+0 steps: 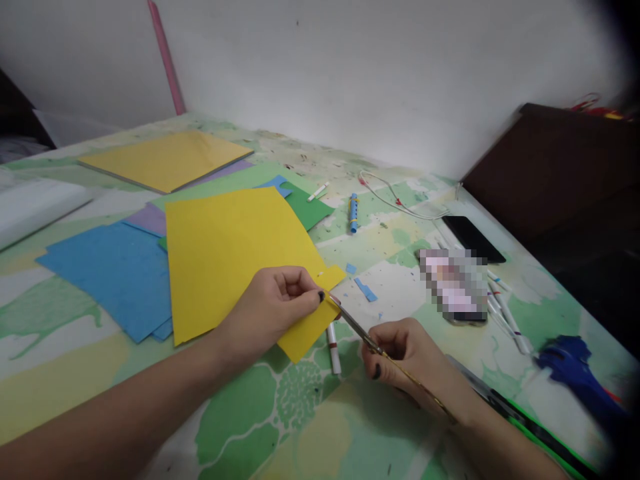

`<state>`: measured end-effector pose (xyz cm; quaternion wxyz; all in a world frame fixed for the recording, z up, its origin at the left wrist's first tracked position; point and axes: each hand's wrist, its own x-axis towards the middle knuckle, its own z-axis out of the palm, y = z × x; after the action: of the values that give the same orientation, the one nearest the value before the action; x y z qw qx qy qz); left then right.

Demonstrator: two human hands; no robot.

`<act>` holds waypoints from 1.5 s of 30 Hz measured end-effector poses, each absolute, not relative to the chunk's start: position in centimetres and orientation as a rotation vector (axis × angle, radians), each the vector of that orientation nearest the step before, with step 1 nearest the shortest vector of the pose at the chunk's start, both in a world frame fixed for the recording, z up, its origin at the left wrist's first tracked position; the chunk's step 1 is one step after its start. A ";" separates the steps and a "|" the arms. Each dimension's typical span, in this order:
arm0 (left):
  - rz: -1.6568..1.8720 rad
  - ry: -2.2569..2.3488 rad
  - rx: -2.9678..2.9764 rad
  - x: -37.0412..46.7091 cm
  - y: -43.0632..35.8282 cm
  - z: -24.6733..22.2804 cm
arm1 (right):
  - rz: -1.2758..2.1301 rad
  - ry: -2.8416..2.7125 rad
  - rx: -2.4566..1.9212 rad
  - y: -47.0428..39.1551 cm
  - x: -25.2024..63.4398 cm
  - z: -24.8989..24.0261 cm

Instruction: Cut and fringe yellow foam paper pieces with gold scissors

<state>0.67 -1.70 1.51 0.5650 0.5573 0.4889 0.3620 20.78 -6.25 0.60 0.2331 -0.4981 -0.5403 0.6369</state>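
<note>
My left hand (273, 297) pinches a small piece of yellow paper (306, 337) between thumb and fingers. My right hand (407, 357) grips a pair of scissors (367, 339) with gold-coloured handles. The blade tips reach the yellow paper right beside my left thumb; whether the blades are apart there is too small to tell. Under and behind my left hand lies a large yellow sheet (225, 247), on top of blue sheets (110, 273) and a green sheet (305, 210). A white marker (333, 350) lies partly beneath the small yellow piece.
Small blue scraps (366, 290) and a rolled blue paper tube (354, 213) lie beyond my hands. To the right are a blurred-out phone (463, 317), a black phone (473, 239), several markers (507, 317), a green-edged cutter (530, 420) and a blue tool (575, 370). A yellow pad (170, 157) lies at the back left.
</note>
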 end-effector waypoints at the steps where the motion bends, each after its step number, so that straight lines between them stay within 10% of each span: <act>1: 0.851 1.153 1.311 0.7 -1.7 1.5 | 1.743 -1.490 -1.373 -6.2 20.8 0.5; 45: 0.802 1.121 1.277 0.8 -1.7 1.4 | 1.681 -1.544 -1.475 -6.1 20.6 0.6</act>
<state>0.81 -1.74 1.40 0.5903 0.5485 0.4816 0.3446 20.60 -6.09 0.58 0.2103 -0.5306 -0.5555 0.6047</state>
